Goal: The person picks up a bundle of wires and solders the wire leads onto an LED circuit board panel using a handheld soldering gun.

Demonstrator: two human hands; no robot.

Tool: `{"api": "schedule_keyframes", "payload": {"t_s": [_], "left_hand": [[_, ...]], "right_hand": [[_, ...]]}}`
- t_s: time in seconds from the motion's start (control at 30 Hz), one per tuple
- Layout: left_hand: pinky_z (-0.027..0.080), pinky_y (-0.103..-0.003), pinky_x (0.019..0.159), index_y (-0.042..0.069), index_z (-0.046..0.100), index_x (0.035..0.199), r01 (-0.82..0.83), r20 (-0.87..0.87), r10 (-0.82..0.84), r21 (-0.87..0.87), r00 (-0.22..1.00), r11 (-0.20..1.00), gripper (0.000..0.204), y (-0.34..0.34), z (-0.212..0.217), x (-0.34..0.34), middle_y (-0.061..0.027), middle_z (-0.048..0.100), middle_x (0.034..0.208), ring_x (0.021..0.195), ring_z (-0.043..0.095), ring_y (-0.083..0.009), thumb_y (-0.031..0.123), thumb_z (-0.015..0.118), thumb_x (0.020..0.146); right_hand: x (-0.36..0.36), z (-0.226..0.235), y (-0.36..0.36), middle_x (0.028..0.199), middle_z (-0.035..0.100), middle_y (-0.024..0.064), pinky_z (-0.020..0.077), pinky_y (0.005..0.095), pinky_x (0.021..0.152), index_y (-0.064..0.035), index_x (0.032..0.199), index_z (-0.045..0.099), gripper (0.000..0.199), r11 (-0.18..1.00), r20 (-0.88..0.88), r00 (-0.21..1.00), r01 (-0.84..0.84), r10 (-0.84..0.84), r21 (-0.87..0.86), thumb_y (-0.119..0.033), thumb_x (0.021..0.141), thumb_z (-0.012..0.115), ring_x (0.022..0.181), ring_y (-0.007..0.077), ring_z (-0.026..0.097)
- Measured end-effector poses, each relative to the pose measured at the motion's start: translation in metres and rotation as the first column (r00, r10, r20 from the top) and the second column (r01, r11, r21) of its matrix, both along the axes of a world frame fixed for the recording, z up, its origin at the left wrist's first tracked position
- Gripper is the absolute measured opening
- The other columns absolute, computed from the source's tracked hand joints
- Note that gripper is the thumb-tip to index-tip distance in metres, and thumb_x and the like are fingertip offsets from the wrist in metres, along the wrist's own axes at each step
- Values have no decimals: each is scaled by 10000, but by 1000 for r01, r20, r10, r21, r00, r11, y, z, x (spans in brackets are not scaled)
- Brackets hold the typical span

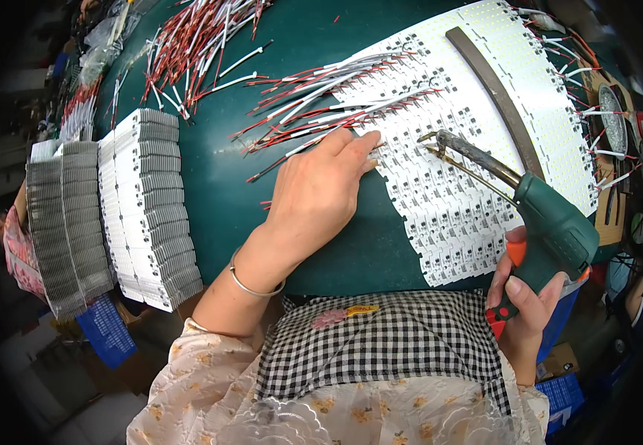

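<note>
My left hand (317, 182) rests at the left edge of a white sheet of small circuit boards (440, 222). Its thumb and forefinger are pinched together at the end of a red-and-white wire (271, 167), which runs beneath the hand; the exact grip is partly hidden. In my right hand (525, 304) is a green soldering gun (558, 226), fingers wrapped round its handle near the orange trigger. The gun's metal tip, with a thin guide tube beside it, hovers over the boards right of my left fingers. Several wires (329, 100) lie side by side across the sheet's upper left.
A dark curved bar (495, 96) lies across the sheet. Loose red and white wires (199, 52) are heaped at the back left. Stacked white boards (125, 215) stand at the left beside another stack (69, 222). A metal dish (612, 122) sits at the far right.
</note>
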State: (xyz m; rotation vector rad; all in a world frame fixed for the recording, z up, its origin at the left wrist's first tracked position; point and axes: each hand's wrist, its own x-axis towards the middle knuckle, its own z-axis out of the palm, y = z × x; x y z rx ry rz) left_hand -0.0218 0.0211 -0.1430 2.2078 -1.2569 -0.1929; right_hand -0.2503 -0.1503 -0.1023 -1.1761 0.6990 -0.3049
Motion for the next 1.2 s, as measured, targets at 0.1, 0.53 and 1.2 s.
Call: {"api": "schedule_keyframes", "payload": {"t_s": [0.1,0.53,1.2], "left_hand": [[482,-375,574,55,613,1165,-49,44,47,40,998,998,354,-3,-7,-1,-94,565,820,660,585,-290,4,636,815],[454,-290,480,82,731,902,-32,133,59,-199,989,979,301,-2,-23,3,-53,580,678,562,583,-170,-104,667,674],[480,-333,496,72,678,889,24,177,-2,-121,984,992,295,-3,-21,4,-70,603,724,580,605,-239,-118,603,677]], "right_hand": [[0,0,0,936,571,184,488,241,464,131,1215,427,566,999,-19,999,-31,31,19,-47,738,674,592,150,569],[4,-7,4,1146,527,206,521,252,500,99,1264,414,586,998,-1,998,-68,68,2,-16,752,674,695,166,577],[19,-9,15,980,540,168,482,242,440,102,1206,439,573,996,-86,996,-42,35,-74,-108,739,696,646,163,571]]}}
